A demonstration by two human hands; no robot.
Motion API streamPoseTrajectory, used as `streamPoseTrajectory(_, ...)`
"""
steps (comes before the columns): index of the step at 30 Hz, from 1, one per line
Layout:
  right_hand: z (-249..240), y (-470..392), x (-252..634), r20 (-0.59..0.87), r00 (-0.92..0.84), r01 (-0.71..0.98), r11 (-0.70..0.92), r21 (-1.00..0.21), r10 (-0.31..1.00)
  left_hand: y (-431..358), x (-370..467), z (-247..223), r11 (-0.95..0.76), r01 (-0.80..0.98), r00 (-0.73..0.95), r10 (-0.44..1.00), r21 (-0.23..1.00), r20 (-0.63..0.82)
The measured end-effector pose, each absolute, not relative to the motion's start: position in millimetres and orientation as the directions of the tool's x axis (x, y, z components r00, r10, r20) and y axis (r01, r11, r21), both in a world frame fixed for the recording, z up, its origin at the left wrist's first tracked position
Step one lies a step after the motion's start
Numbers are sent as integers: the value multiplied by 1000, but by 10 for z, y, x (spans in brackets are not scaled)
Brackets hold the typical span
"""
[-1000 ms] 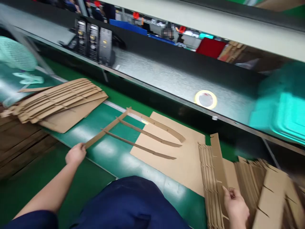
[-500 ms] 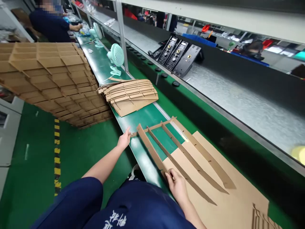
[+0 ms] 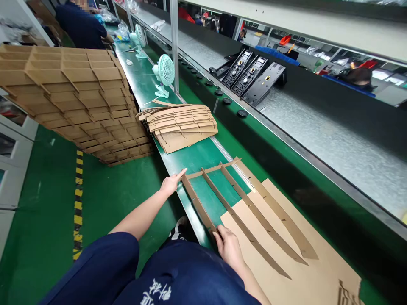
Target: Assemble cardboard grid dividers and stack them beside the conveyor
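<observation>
A half-built cardboard divider lies on the green bench. Its short cross strip (image 3: 211, 168) joins several long slotted strips standing on edge. My left hand (image 3: 171, 184) is at the near corner, index finger stretched along the joint and the other fingers curled at the cross strip's end, partly hidden. My right hand (image 3: 228, 245) pinches the lower part of the nearest long strip (image 3: 197, 205) between thumb and fingers. The free ends of the other long strips (image 3: 246, 228) rest over a flat cardboard sheet (image 3: 305, 275).
Beyond the divider lies a stack of folded cardboard dividers (image 3: 184, 127). A tall pile of cardboard grids (image 3: 79, 93) stands to the left. Mint clip fans (image 3: 165, 70) line the bench. Black plastic parts (image 3: 251, 76) sit on the conveyor (image 3: 333, 140). A co-worker (image 3: 79, 25) is at the far left.
The nearest long strip has shifted left to the cross strip's end, against my left hand. My right hand moved slightly left with it. The whole view has swung a little.
</observation>
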State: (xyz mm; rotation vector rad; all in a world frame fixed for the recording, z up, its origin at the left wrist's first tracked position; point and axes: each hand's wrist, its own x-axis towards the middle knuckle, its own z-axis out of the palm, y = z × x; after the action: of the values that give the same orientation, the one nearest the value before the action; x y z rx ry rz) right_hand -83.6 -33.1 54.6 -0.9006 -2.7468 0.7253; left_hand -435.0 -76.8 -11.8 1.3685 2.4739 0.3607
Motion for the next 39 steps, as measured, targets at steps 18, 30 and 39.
streamPoseTrajectory(18, 401, -303, -876, -352, -697, 691, 717, -93, 625, -724, -4242, -120, 506, 845, -472, 858, 176, -201)
streamPoseTrajectory(30, 531, -526, 562, -313, -438, 895, 440, -68, 843, -793, -4169, -116, 557, 806, -535, 830, 199, -155)
streamPoseTrajectory(39, 442, 272, 1055, -221, -274, 959, 249, -131, 936, -866, -3873, -125, 626, 748, -612, 779, 219, -138)
